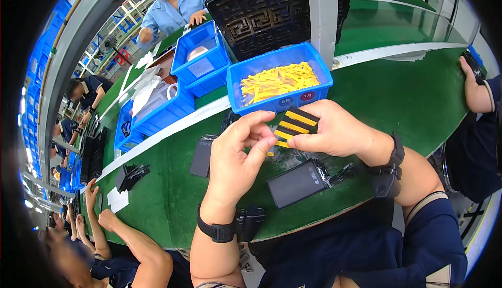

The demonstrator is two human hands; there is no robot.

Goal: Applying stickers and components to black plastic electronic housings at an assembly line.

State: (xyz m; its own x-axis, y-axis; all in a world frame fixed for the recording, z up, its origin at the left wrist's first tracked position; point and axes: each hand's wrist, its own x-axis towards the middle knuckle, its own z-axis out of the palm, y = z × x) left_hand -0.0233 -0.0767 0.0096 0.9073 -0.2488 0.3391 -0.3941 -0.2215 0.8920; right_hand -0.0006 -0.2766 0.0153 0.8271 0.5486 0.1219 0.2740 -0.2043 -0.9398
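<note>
My right hand (334, 131) grips a black sheet with yellow stripes (295, 123) between thumb and fingers, above the green bench. At the sheet's left edge, the thumb and fingertips of my left hand (246, 144) come together in a pinch; what lies between them is too small to make out. Under my hands lies a flat black rectangular device (297, 183) with a bundle of black pieces at its right end. Another flat black device (201, 157) lies partly behind my left hand. Beyond my hands stands a blue bin (280, 105) of yellow strips (282, 81).
Stacked blue bins (201, 53) and a black crate (261, 16) stand behind a white rail. A grey post (321, 16) rises beside the strip bin. Black parts (130, 175) and white paper (118, 199) lie left, near a co-worker's arms. Another person's arm is at far right.
</note>
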